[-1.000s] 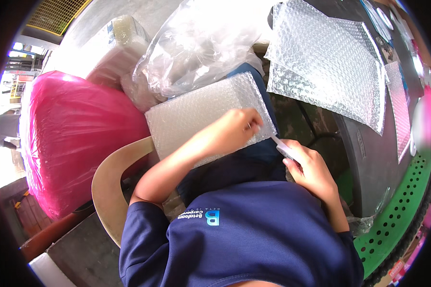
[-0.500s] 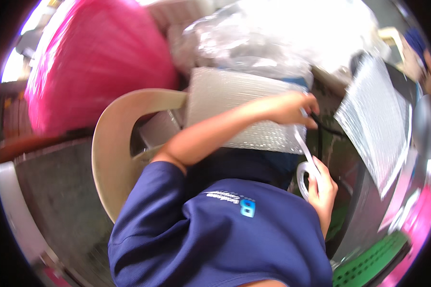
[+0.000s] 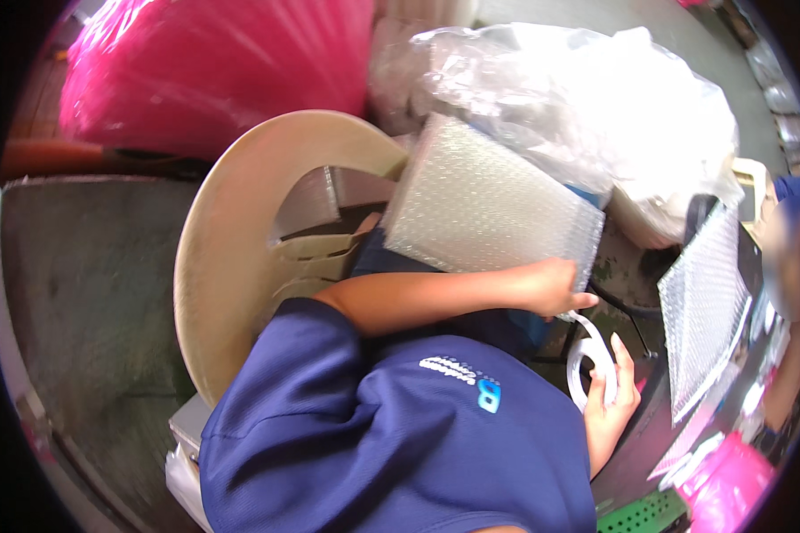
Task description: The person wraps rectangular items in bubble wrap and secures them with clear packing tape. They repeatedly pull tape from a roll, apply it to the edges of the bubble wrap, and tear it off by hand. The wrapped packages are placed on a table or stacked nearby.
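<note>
A roll of white tape [image 3: 605, 364] sits in my right hand [image 3: 615, 404], which has its thumb and fingers closed about it. My left arm reaches across my body, and my left hand [image 3: 549, 287] pinches the free end of the tape, a short strip running between the two hands. Just beyond the left hand lies a flat bubble-wrap bag or stack [image 3: 493, 200], slanting over my lap; the hand is at its near right corner, and whether it touches the wrap is unclear.
A beige plastic chair [image 3: 206, 240] curves round my left side. A large pink bag [image 3: 213, 71] and a clear plastic bag [image 3: 587, 98] stand ahead. More bubble wrap [image 3: 702, 311] hangs at the right, beside another person's arm [image 3: 789, 377]. A green perforated crate [image 3: 644, 517] is at lower right.
My left hand has come nearer to me and closer to the roll, so the tape strip is shorter. The view has shifted; the bubble wrap now appears more slanted.
</note>
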A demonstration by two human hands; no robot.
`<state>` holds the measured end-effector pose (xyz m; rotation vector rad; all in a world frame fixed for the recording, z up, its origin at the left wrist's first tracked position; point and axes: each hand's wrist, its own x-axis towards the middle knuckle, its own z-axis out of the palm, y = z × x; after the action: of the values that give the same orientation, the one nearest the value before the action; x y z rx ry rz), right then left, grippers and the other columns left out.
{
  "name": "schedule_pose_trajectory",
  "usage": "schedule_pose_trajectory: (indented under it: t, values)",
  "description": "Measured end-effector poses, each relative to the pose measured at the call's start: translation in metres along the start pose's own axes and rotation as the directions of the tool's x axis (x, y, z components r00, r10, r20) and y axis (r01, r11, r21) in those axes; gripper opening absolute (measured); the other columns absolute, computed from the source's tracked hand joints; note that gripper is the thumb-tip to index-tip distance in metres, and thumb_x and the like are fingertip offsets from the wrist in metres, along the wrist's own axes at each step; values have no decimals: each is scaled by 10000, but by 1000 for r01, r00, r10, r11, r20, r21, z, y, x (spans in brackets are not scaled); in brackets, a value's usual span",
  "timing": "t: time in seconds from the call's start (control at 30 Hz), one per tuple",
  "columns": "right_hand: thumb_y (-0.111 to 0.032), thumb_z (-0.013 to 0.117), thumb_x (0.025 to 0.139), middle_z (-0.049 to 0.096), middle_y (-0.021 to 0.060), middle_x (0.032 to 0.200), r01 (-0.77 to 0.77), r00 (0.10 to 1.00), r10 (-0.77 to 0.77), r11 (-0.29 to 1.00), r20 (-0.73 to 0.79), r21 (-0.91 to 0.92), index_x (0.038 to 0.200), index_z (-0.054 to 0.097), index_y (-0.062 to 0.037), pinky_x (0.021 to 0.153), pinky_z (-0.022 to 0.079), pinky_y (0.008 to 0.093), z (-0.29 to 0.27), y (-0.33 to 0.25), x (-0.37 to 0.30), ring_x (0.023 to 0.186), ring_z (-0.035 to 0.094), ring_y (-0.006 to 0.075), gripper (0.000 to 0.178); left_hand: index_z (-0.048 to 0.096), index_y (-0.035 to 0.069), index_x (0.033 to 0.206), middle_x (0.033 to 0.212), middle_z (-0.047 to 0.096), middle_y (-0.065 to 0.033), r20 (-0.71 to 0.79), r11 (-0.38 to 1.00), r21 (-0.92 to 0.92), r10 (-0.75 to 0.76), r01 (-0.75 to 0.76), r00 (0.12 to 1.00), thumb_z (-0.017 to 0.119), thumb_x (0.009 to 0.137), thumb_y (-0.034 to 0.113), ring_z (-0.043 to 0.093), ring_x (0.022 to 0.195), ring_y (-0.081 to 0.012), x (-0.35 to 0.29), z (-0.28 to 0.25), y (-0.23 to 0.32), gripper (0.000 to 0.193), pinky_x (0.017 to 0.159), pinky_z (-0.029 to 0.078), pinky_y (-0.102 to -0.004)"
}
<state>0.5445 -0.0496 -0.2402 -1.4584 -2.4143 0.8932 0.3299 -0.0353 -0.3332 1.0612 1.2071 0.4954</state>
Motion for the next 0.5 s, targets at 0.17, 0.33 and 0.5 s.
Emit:
schedule_pose_trajectory:
  t: [0.17, 0.33, 0.5]
  values:
    - [38, 506, 829, 641, 241, 1069, 1, 1000, 0, 999, -23, 34, 1227, 565, 13, 838, 502, 392, 3, -10, 4, 956, 655, 369, 403, 554, -41, 1030, 938, 623, -98, 18, 723, -683, 161, -105, 987, 611, 933, 206, 641, 821, -163, 30, 23, -27, 271, 748, 559, -295]
    - [71, 517, 816, 649, 222, 983, 27, 996, -21, 997, -88, 73, 1234, 570, -11, 740, 518, 364, 4, -10, 5, 851, 668, 327, 429, 567, -22, 978, 693, 561, -56, -164, 945, -306, 67, -116, 984, 642, 905, 241, 572, 644, -110, 21, 9, -17, 282, 594, 482, -234]
    - [102, 520, 799, 651, 206, 1031, 2, 996, 9, 993, -88, 117, 1229, 561, 27, 805, 509, 357, 0, -5, 6, 923, 671, 312, 439, 521, -70, 1154, 909, 595, -151, 273, 842, -464, -159, 274, 949, 500, 975, 407, 626, 811, -199, 12, 19, -3, 509, 712, 537, -297]
